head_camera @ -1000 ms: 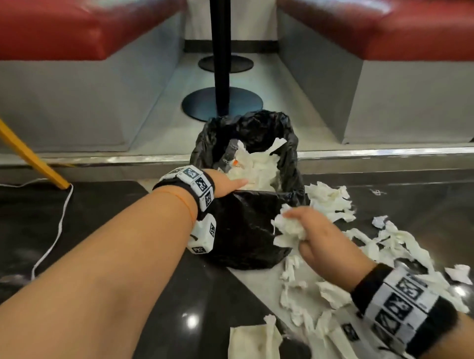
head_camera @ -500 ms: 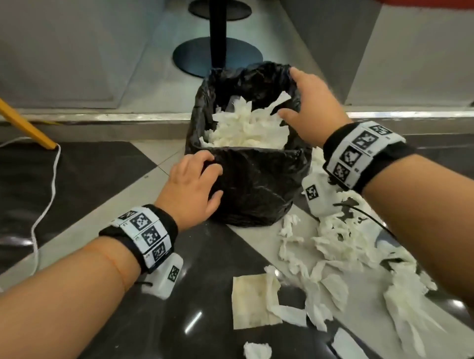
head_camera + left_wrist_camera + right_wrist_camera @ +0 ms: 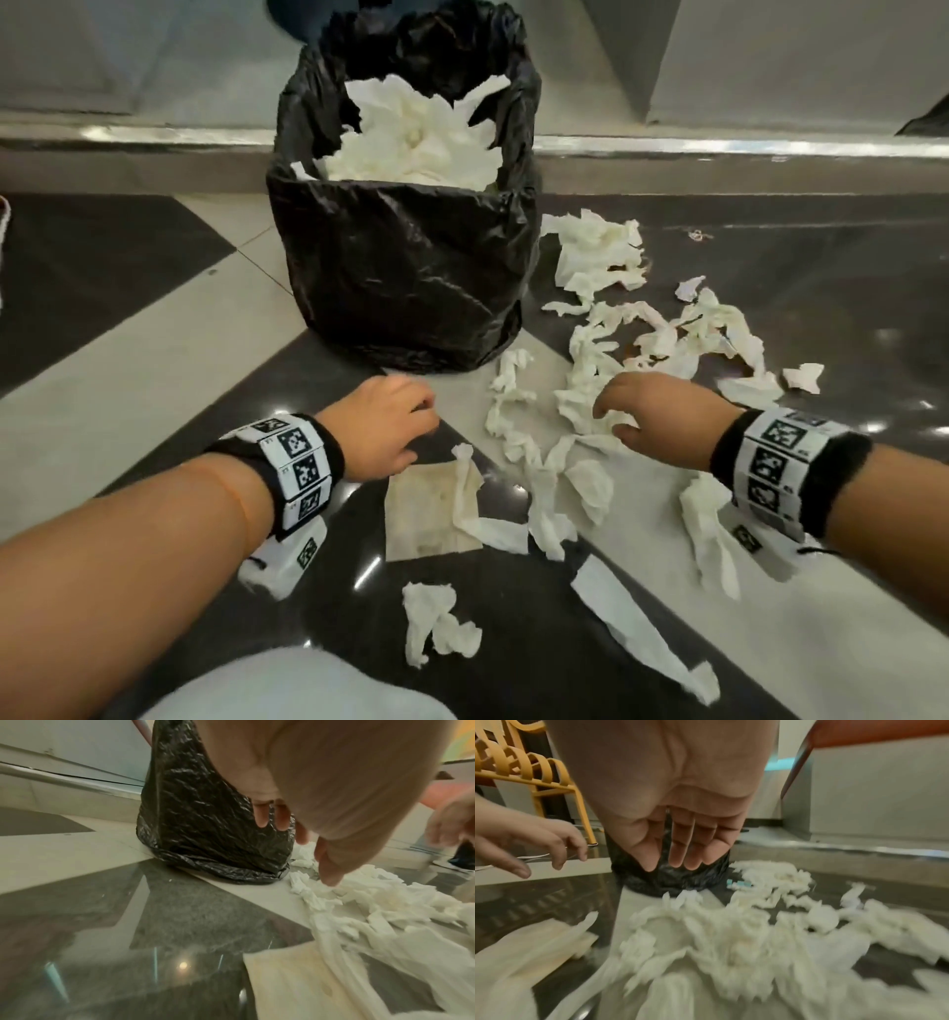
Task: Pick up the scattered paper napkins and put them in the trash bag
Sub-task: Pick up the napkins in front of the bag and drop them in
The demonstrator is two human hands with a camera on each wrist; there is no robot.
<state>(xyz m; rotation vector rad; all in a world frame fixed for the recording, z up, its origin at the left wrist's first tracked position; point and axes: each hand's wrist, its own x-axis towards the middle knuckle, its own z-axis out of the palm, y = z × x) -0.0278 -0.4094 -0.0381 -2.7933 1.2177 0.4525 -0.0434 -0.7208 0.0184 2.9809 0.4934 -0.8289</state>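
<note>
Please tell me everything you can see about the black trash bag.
The black trash bag is thin, crinkled, glossy plastic. It stands upright on the tiled floor, mouth open, rim folded outward. Crumpled white napkins fill it almost to the rim. More scattered napkins lie beside it on the right. Neither hand touches it; both hover in front, nearer the camera.

black plastic trash bag (image 3: 405, 267): top rim cut by head view's upper edge; base partly hidden behind right hand (image 3: 675, 801) in right wrist view
crumpled white paper napkins (image 3: 731, 939): smeared by motion blur (right wrist view)
left hand (image 3: 382, 426): fingertips hidden, head view
</note>
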